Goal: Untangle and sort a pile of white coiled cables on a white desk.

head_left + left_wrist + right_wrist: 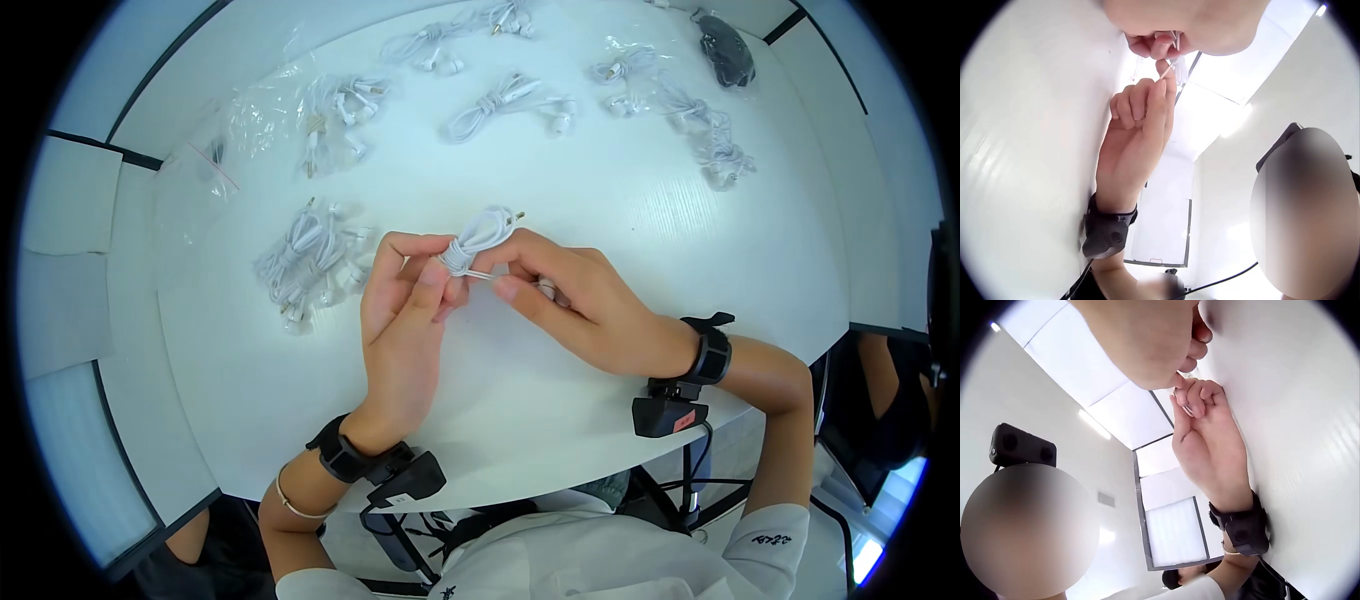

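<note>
In the head view, my left hand [403, 320] pinches the wrapped middle of a coiled white earphone cable [484, 232] between thumb and fingers. The loop and a gold plug [516, 217] stick up above both hands. My right hand [595, 310] pinches a short cable strand beside the wrap, its other fingers curled around a white earbud [546, 288]. In the left wrist view, my left hand [1188, 24] fills the top and partly hides the cable. The right wrist view has my right hand [1141, 340] at the top, hiding most of the bundle.
A pile of white earphones [308, 255] lies left of my hands. Further bundles, including one with its earbuds [500, 105], lie across the back, beside clear plastic bags [265, 120]. A dark grey bundle [726, 48] sits at the back right.
</note>
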A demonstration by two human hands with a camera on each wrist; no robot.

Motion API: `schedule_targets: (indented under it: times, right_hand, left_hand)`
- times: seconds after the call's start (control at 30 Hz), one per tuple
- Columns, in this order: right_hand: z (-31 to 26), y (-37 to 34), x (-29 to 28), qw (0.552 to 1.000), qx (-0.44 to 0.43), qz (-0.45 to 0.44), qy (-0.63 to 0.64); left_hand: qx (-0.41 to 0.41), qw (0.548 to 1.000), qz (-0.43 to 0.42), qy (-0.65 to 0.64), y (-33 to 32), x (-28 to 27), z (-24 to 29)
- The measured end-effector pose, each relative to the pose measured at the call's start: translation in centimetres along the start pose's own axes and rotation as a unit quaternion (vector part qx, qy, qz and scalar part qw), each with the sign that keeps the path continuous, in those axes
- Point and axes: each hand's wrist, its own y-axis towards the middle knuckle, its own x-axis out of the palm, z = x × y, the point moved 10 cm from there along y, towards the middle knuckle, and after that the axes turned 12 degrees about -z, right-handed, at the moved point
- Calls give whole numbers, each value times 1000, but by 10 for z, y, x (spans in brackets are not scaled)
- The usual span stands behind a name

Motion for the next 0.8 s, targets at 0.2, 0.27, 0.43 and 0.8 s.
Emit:
schedule_targets:
  times: [0.2, 0.27, 0.43, 0.8]
  right_hand:
    - [1, -4, 2, 999, 25, -19, -9]
    - [-3, -5, 4, 999, 20, -31, -30]
    - [-4, -7, 6, 999, -8, -38, -32]
    - [-1, -11, -12, 998, 13, 15, -58]
  left_hand:
    - [-4, 1000, -6, -7, 1, -3, 1]
    - [-8, 1000, -18, -16, 1, -1, 0]
    - [-28, 996, -53, -69, 3, 3, -5]
    - [-39, 994, -89, 47, 5, 11, -6]
